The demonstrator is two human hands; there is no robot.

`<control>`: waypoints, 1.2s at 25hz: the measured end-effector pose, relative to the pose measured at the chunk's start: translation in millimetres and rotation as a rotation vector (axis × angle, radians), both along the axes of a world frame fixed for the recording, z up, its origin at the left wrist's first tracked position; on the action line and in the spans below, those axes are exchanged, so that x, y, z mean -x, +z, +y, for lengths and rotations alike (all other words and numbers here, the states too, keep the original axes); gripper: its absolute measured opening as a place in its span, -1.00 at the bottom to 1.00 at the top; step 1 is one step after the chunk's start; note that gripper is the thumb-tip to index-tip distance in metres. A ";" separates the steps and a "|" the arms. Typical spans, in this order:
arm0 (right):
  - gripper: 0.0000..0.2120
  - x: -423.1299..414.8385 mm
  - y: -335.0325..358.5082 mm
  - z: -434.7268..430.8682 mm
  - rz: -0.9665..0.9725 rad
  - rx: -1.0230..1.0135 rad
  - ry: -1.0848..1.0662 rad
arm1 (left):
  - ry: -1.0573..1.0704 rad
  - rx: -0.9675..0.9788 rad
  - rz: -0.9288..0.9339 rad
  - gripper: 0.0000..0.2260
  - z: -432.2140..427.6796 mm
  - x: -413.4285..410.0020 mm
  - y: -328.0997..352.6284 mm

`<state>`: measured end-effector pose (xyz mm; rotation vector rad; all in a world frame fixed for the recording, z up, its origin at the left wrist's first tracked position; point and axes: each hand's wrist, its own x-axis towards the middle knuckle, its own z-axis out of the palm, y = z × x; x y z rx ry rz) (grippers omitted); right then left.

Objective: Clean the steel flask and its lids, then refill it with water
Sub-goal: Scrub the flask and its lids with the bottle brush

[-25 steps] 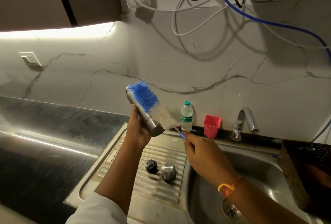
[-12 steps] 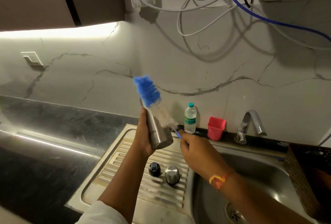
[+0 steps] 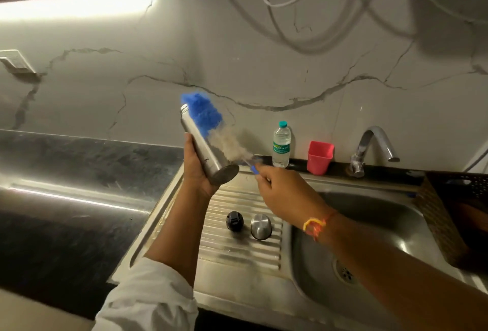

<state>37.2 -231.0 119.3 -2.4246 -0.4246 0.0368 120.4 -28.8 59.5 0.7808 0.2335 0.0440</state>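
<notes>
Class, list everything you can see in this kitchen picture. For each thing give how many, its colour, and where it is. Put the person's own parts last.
flask: 1, steel, tilted, held above the draining board
bottle brush: 1, blue and whitish bristles, lying against the flask's outside
lids: 2, one black, one steel, side by side on the draining board
sink: 1, steel, right of the draining board
tap: 1, chrome, behind the sink
water bottle: 1, clear with green cap, on the ledge by the wall
cup: 1, pink, right of the water bottle
basket: 1, brown, far right
cables: several, white and blue, on the wall
left hand: holds the flask
right hand: holds the brush handle, thread band at the wrist
</notes>
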 end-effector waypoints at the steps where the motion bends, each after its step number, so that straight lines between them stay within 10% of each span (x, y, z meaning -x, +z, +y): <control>1: -0.72 5.7 -3.4 -1.1 0.016 -0.006 0.008 | 0.005 0.029 0.001 -0.34 10.1 -1.2 -1.7; 30: -0.64 42.4 -26.4 45.4 0.123 -0.095 -0.037 | -0.115 0.008 -0.061 -0.37 58.5 -23.1 -6.1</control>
